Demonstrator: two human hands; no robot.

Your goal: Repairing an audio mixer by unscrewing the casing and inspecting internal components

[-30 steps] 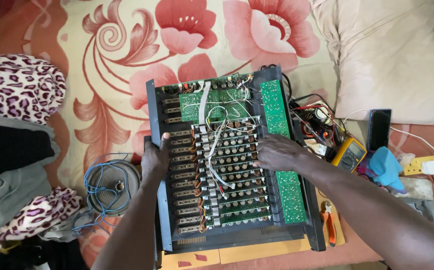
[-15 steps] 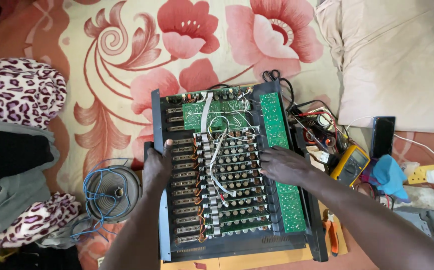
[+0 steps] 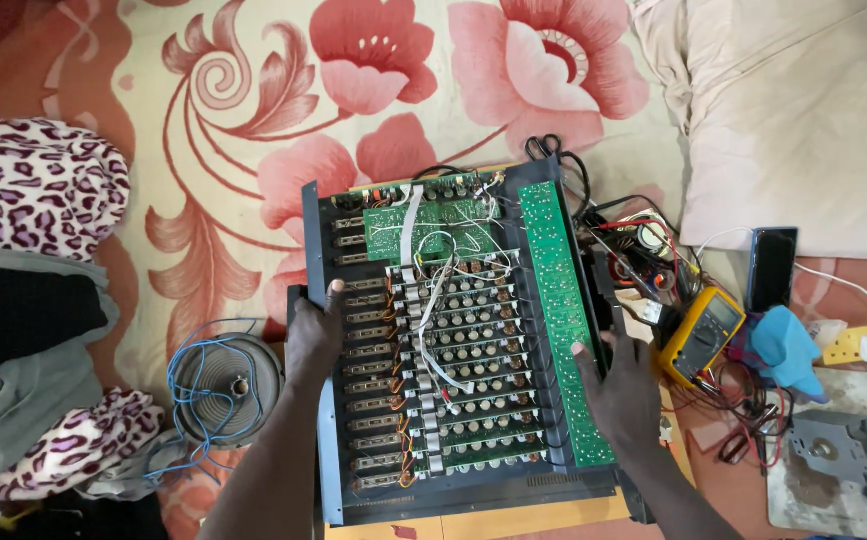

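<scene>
Since approx half a sec ago the right hand [image 3: 621, 392] has slid off the middle of the channel boards out to the right edge of the open mixer chassis [image 3: 458, 345]; left hand [image 3: 313, 335] has barely shifted on the left edge; chassis sits a bit lower & more central in view.

Nearest: both forearms come up from bottom of frame, one each side of the chassis; a strip of cardboard [image 3: 473, 522] shows under its near edge. Right hand lies palm-down, fingers spread, over the long green circuit board [image 3: 565, 320] & the black right side rail; flat on it, not curled round anything. Left hand is on the left side rail, thumb pointing up along the metal, fingers wrapped over the outer edge; looks like a grasp on the rail. So the chassis lies betw. the two hands, touching both, insides facing up.

Mid: rows of channel strips w/ knob shafts fill the centre; a white ribbon cable [image 3: 423, 310] runs down over them. Left of the chassis, near the left hand, a coil of blue wire [image 3: 215, 385] on a round spool. Right, near the right hand, a yellow multimeter [image 3: 701, 335] in a tangle of red & black leads; beyond it a dark phone [image 3: 771, 268] & a blue cloth [image 3: 783, 350].

Far: floral rug [image 3: 253, 120] w/ red blooms; cream pillow [image 3: 803, 110] top right; leopard-print fabric [image 3: 33, 185] far left.
</scene>
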